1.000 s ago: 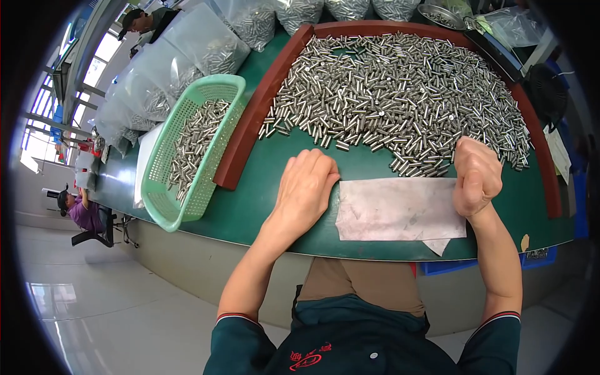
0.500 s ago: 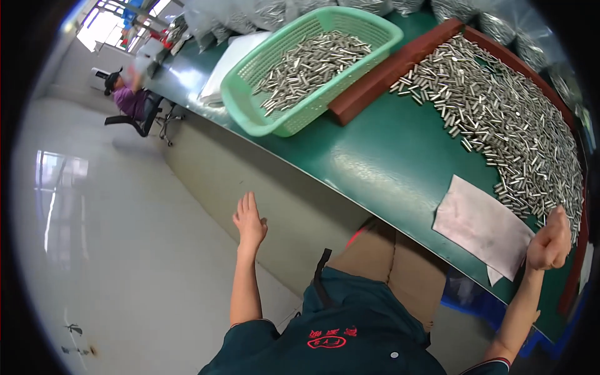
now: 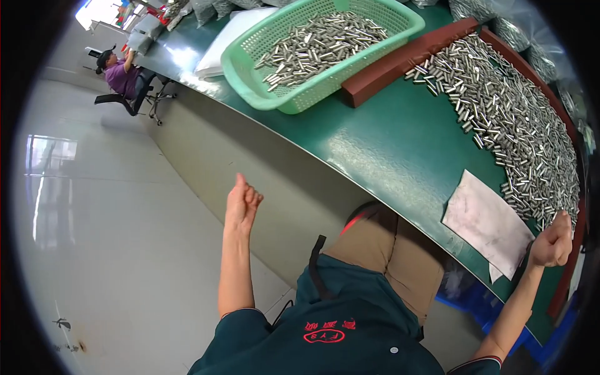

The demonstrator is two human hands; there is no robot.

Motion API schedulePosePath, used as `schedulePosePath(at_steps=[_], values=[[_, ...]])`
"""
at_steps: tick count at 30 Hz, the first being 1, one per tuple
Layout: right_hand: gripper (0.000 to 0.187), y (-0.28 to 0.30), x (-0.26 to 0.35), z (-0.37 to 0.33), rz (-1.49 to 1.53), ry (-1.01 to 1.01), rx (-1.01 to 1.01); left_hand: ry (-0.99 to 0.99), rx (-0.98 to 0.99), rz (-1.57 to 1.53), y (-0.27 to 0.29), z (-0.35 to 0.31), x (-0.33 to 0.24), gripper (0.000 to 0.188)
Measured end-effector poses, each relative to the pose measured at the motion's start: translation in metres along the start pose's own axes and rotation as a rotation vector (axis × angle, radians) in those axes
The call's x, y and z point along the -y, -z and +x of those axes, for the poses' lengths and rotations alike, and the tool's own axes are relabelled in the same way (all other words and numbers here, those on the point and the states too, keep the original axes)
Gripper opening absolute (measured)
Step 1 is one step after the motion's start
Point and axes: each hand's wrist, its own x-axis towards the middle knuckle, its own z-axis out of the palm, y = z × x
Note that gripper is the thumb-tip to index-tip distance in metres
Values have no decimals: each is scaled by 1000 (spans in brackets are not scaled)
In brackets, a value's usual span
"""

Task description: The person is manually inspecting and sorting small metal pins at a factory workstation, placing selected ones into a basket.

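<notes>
My left hand [image 3: 243, 203] hangs in the air over the floor, well away from the table edge. Its fingers are curled in, and nothing shows in it. At the right, my right hand [image 3: 552, 241] is closed in a fist beside the near end of a wide heap of small metal pins [image 3: 522, 125]. Whatever that fist may hold is hidden. Just left of it, a pale pink cloth [image 3: 484, 219] with grey smudges lies on the green table [image 3: 369, 147]. A light green plastic basket [image 3: 262, 100] on the table holds more metal pins [image 3: 325, 47].
A dark red bar [image 3: 400, 65] stands between basket and heap; another red rim curves round the heap's far side. Clear bags of metal parts [image 3: 509, 31] line the back. White sheets [image 3: 219, 56] lie behind the basket. A person in purple [image 3: 122, 78] sits far left.
My left hand has gone from outstretched fingers to curled ones and shifted slightly left and up. My right fist stays by the heap, turned a little. The whole view has shifted slightly.
</notes>
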Motion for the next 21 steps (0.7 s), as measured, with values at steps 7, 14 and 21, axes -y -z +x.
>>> schedulePosePath(at_steps=[7, 14, 21], values=[[30, 1, 0, 3, -24, 3, 2, 19, 25, 438, -11, -18, -8, 45], [30, 6, -8, -7, 24, -68, 1, 118, 136, 144, -31, -33, -25, 37], [33, 5, 1, 2, -17, 59, -65, -785, -272, 2130, -19, -24, -2, 45]])
